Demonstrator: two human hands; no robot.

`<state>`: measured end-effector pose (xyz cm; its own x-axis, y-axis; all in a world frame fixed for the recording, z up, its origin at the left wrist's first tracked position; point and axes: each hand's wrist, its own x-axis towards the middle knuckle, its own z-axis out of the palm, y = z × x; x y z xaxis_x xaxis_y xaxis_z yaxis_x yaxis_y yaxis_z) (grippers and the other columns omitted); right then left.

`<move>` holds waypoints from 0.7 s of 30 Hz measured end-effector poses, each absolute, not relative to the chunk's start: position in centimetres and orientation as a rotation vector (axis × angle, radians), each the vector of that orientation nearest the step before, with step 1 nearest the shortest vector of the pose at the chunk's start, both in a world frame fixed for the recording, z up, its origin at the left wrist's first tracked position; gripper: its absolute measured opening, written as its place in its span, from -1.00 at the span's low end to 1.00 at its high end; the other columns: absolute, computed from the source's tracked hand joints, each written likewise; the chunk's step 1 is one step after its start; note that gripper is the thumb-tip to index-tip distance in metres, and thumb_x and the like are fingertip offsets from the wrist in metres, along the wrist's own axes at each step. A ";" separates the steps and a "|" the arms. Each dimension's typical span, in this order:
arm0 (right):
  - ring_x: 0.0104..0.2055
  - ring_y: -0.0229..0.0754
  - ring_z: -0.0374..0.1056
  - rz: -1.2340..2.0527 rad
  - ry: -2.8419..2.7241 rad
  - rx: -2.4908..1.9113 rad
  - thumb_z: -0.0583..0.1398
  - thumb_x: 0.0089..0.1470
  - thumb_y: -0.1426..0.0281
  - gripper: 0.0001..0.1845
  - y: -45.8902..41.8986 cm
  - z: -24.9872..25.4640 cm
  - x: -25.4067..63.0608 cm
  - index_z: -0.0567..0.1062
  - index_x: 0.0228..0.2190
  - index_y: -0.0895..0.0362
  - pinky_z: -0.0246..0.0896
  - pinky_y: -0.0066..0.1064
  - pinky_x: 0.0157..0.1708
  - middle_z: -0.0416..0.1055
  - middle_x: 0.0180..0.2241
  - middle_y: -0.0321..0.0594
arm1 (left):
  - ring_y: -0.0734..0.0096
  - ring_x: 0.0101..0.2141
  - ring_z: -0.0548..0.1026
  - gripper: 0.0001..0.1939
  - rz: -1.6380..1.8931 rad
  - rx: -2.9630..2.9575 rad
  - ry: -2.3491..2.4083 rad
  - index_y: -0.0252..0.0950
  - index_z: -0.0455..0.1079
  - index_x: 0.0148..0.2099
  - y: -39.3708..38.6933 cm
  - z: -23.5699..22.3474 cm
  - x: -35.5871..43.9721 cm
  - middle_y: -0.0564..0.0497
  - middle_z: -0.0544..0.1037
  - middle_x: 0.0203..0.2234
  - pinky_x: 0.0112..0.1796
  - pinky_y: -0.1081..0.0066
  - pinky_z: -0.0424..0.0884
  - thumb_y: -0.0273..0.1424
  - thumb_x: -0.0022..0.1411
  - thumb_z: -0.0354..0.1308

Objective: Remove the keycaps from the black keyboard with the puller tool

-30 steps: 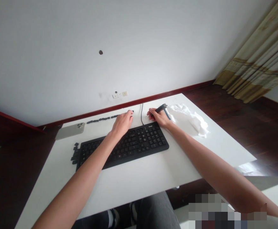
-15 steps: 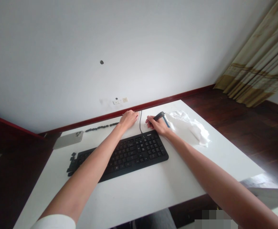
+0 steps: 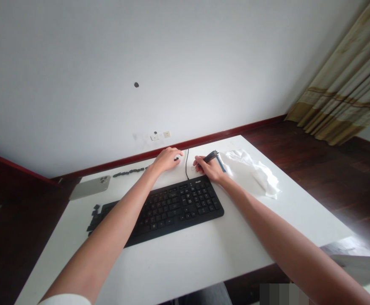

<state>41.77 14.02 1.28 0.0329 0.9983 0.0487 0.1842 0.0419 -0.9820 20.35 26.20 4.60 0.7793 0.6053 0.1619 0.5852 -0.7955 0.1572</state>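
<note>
My left hand is at the table's back edge, its thumb and index finger apart. A small black keycap shows in the gap between them; whether it touches the fingers I cannot tell. To the right, my right hand is closed around a black, thick-handled tool whose working end is hidden by the fingers. Between the hands and my body lies a black keyboard, partly covered by my left forearm. A row of keycaps stretches left of my left hand.
A phone lies at the back left. More loose keycaps sit by the keyboard's left end. Crumpled white tissue with a blue-edged item is at the right. The keyboard's cable runs to the table's back edge.
My left hand has shifted slightly left and its fingers have opened, showing the keycap. My right hand has kept its hold on the black tool.
</note>
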 end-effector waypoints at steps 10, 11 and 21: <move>-0.50 -0.25 0.23 1.053 -1.337 -1.340 0.07 0.25 -0.13 -0.40 14.2 1.2 41.7 0.53 -0.39 0.13 0.17 -0.38 -0.43 0.40 -0.52 -0.25 | 0.19 -0.08 0.57 -0.79 0.328 2.845 1.042 -0.17 0.59 -0.07 25.7 5.8 20.5 -0.01 0.67 -0.11 0.00 0.25 0.43 -0.41 0.33 0.16; -0.50 -0.25 0.23 1.050 -1.339 -1.340 0.07 0.25 -0.14 -0.40 14.2 1.2 41.7 0.53 -0.39 0.13 0.17 -0.38 -0.43 0.40 -0.52 -0.25 | 0.19 -0.09 0.57 -0.80 0.327 2.844 1.047 -0.16 0.61 -0.09 25.7 5.8 20.7 -0.01 0.68 -0.13 -0.01 0.24 0.43 -0.42 0.32 0.17; -0.50 -0.25 0.23 1.049 -1.339 -1.329 0.07 0.26 -0.12 -0.41 14.3 1.0 41.8 0.53 -0.38 0.13 0.15 -0.39 -0.44 0.40 -0.53 -0.25 | 0.23 -0.24 0.62 -0.84 0.389 2.636 1.204 -0.18 0.63 -0.22 26.0 4.4 22.9 -0.01 0.71 -0.26 -0.16 0.29 0.47 -0.43 0.26 0.20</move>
